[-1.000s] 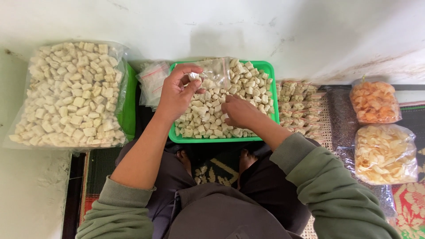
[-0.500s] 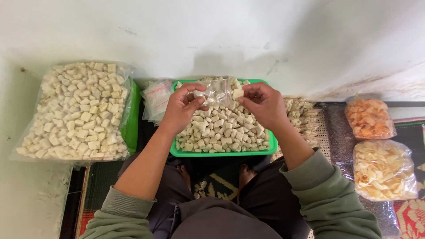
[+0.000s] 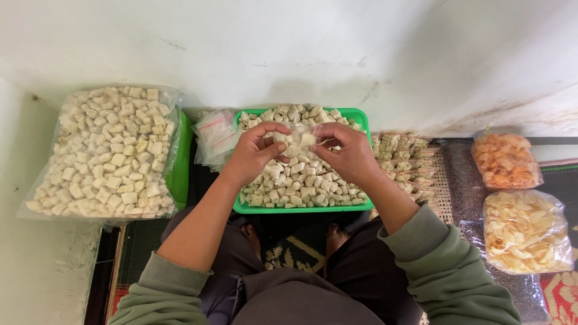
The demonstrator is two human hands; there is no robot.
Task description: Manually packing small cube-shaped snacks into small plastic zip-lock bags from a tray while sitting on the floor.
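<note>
- Large clear bag (image 3: 105, 153) of pale cubes, far left, against the wall.
- Green tray (image 3: 301, 209), centre, heaped with the same cubes.
- Bag of pale chips (image 3: 525, 232) and bag of orange chips (image 3: 506, 159), right.
- Row of small filled packets (image 3: 400, 159), right of tray; empty red-striped zip bags (image 3: 214, 135), left.
- Small clear bag (image 3: 296, 141), part-filled, above the tray, pinched between left hand (image 3: 256, 153) and right hand (image 3: 349, 153), fingers closed on its top edge.

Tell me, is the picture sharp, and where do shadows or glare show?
Head view: soft, even light; the left hand, right hand and small clear bag are sharp; a faint shadow lies on the wall above the green tray; mild sheen on the big bag.
</note>
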